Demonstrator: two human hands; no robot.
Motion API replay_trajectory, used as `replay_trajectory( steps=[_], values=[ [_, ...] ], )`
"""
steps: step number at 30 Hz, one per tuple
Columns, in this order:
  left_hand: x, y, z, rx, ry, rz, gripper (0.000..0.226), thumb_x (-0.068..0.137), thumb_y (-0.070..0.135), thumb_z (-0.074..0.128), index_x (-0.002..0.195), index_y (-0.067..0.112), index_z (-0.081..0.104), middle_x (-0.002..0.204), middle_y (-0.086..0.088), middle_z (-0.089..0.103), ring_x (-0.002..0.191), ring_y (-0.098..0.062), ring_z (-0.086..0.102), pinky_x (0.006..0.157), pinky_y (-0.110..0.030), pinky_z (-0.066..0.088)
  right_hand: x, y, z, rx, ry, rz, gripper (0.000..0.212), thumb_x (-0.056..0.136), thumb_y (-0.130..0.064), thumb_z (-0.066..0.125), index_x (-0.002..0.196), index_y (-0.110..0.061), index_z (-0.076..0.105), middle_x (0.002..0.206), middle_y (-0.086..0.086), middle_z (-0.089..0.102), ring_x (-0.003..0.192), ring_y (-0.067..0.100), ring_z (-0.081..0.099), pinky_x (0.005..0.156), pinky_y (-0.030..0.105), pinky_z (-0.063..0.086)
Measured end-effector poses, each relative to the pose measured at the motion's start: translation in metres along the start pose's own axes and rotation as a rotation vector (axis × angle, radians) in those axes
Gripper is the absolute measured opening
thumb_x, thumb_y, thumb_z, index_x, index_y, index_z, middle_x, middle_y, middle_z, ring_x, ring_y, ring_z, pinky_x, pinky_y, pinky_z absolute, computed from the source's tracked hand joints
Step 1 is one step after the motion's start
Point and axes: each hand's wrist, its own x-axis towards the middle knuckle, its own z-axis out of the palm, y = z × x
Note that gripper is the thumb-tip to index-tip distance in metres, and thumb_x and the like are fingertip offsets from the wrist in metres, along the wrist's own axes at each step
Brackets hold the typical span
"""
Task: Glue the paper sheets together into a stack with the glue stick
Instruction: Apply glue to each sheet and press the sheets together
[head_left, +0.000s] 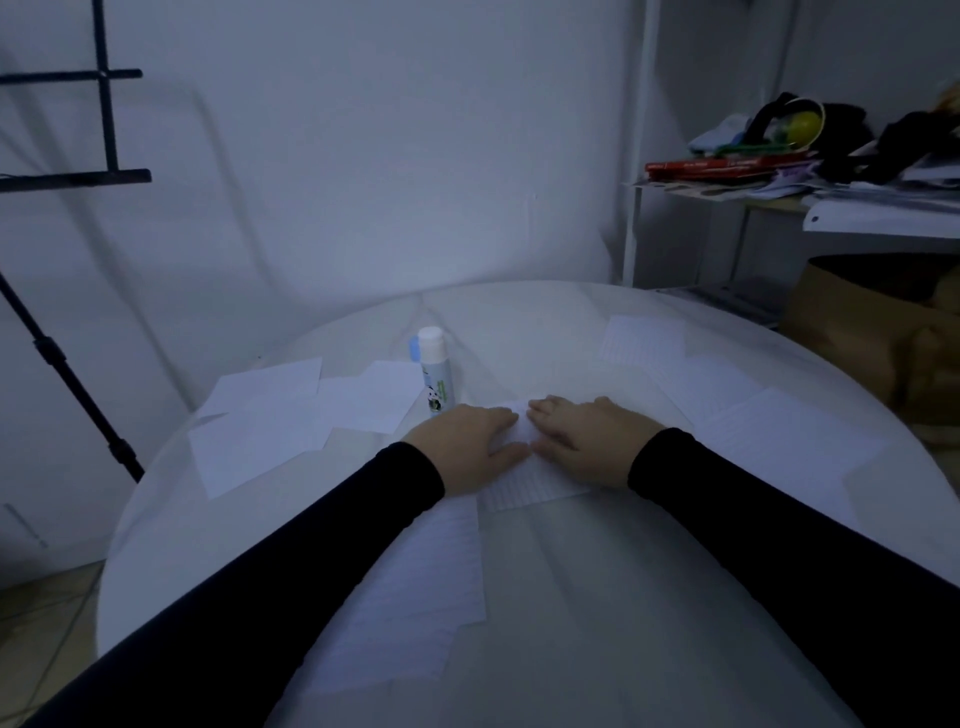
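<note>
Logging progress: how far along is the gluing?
Early to middle. Both hands, left hand and right hand, press flat on the lined sheet at centre. The glue stick stands upright, set aside. Loose sheets left and right remain unglued.

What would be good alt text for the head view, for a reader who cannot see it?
Left hand and right hand press flat on a white lined paper sheet on a round white table. A capped white glue stick stands upright behind them, among loose white sheets.
</note>
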Motion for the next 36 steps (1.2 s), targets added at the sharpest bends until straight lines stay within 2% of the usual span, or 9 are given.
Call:
replay_trajectory(
  steps=[3,5,7,20,27,29,33,34,36],
  values=[
    [-0.011,0.004,0.0,-0.008,-0.117,0.024,0.054,0.092,0.056,0.044,0.128,0.017,0.051,0.131,-0.006,0.057,0.121,-0.029,0.052,0.097,-0.033,0.041,-0.01,-0.002,0.005,0.075,-0.009,-0.053,0.055,0.099,-0.039,0.036,0.149,-0.019,0.024,0.158,-0.005,0.016,0.143,0.014,0.022,0.116,0.039,0.019],
    [-0.016,0.004,0.001,0.006,-0.216,0.034,0.065,0.093,0.056,0.045,0.147,0.021,0.034,0.156,0.0,0.027,0.141,-0.02,0.031,0.113,-0.033,0.027,-0.014,-0.001,0.011,0.081,-0.061,-0.073,0.055,0.099,-0.041,0.036,0.149,-0.021,0.024,0.158,-0.007,0.013,0.145,0.011,0.017,0.117,0.04,0.017],
    [-0.017,-0.001,0.0,-0.022,-0.24,0.034,0.07,0.092,0.056,0.046,0.151,0.026,0.023,0.16,0.007,0.013,0.145,-0.012,0.019,0.118,-0.03,0.016,-0.015,0.001,0.013,0.092,-0.093,-0.073,0.054,0.1,-0.041,0.035,0.149,-0.023,0.023,0.158,-0.009,0.01,0.145,0.008,0.011,0.118,0.043,0.015],
    [-0.022,-0.013,-0.013,-0.052,-0.16,-0.047,0.066,0.089,0.054,0.055,0.145,0.025,0.039,0.155,0.013,0.027,0.141,-0.012,0.028,0.112,-0.022,0.019,-0.024,0.024,0.008,0.068,-0.074,-0.023,0.044,0.101,-0.031,0.037,0.144,-0.021,0.037,0.157,-0.008,0.019,0.145,0.009,0.014,0.118,0.04,0.015],
    [-0.009,-0.002,-0.009,-0.004,-0.208,-0.069,0.076,0.087,0.062,0.051,0.148,0.023,0.031,0.157,0.011,0.022,0.143,-0.016,0.025,0.115,-0.029,0.019,-0.024,0.02,-0.002,0.012,-0.105,0.086,0.046,0.095,-0.05,0.041,0.139,-0.035,0.043,0.159,-0.007,0.013,0.147,0.016,0.004,0.114,0.052,0.004],
    [-0.007,-0.003,-0.01,0.002,-0.192,-0.076,0.077,0.086,0.063,0.053,0.148,0.021,0.034,0.156,0.008,0.026,0.142,-0.016,0.027,0.114,-0.028,0.02,-0.025,0.022,-0.005,0.064,-0.068,0.146,0.046,0.091,-0.051,0.05,0.133,-0.034,0.051,0.157,-0.005,0.022,0.145,0.018,0.014,0.114,0.047,0.01],
    [-0.004,0.004,-0.003,0.026,-0.082,-0.121,0.07,0.085,0.064,0.052,0.132,0.013,0.054,0.139,-0.005,0.052,0.13,-0.022,0.044,0.107,-0.031,0.034,-0.023,0.017,-0.001,0.139,0.157,0.293,0.055,0.083,-0.061,0.055,0.112,-0.016,0.066,0.122,0.003,0.06,0.116,0.023,0.051,0.1,0.036,0.035],
    [-0.003,0.006,0.0,0.025,-0.043,-0.13,0.069,0.084,0.065,0.053,0.126,0.011,0.058,0.132,-0.006,0.057,0.125,-0.022,0.048,0.103,-0.032,0.038,-0.023,0.015,0.001,0.123,0.199,0.328,0.056,0.079,-0.067,0.055,0.09,-0.014,0.066,0.099,0.003,0.063,0.101,0.024,0.055,0.088,0.033,0.04],
    [-0.001,0.009,0.004,-0.009,0.041,-0.144,0.067,0.08,0.065,0.058,0.122,0.014,0.062,0.125,-0.005,0.061,0.12,-0.02,0.052,0.1,-0.031,0.042,-0.024,0.007,0.003,0.107,0.223,0.384,0.062,0.069,-0.074,0.06,0.059,-0.016,0.04,0.07,0.001,0.043,0.078,0.023,0.048,0.069,0.03,0.035]
  ],
)
